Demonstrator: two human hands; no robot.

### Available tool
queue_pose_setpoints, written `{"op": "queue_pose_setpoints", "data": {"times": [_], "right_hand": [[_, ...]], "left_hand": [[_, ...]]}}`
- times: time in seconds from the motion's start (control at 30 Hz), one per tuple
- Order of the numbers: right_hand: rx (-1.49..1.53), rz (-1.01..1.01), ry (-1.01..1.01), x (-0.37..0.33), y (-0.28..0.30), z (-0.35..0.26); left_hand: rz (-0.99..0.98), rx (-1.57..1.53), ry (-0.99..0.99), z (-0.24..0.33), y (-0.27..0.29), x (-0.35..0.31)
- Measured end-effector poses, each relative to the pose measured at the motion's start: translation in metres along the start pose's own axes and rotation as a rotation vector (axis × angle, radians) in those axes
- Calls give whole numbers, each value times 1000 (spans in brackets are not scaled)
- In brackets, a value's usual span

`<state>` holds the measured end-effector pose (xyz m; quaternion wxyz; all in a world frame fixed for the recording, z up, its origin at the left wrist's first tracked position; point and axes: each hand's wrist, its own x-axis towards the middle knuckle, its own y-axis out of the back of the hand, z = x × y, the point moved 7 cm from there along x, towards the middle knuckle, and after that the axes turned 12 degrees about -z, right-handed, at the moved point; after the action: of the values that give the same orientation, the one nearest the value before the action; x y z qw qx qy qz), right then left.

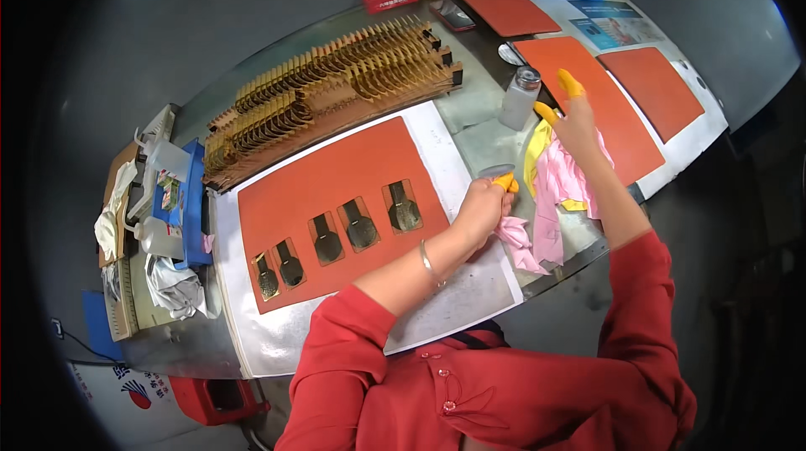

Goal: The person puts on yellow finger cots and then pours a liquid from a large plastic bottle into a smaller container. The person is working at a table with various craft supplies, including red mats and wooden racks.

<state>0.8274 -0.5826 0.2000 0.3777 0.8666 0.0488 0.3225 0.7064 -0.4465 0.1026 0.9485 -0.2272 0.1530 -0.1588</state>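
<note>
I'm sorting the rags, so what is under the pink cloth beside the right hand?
Part of a yellow cloth shows past the edges of the pink cloth. Whatever else lies beneath its folds is covered.

Red buttoned top [520,380], 1 silver bangle [426,258], yellow finger cots [570,83]

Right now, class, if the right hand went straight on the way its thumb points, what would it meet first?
Most likely the bottle, just past the yellow-covered thumb of the right hand, though depth is unclear from this one view.
</note>
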Motion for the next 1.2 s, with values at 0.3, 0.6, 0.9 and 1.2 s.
{"op": "queue_pose_setpoints", "data": {"times": [0.3,0.6,0.9,1.2], "right_hand": [[142,-337,-128,-77,19,-28],[-443,-441,-61,60,5,-1],[-568,-492,-68,74,-31,2],[-445,-695,163,68,-28,-6]], "left_hand": [[222,1270,-269,7,-7,13],[236,1380,-69,54,20,35],[370,1009,-383,76,2,124],[159,876,-515,72,7,138]]}}
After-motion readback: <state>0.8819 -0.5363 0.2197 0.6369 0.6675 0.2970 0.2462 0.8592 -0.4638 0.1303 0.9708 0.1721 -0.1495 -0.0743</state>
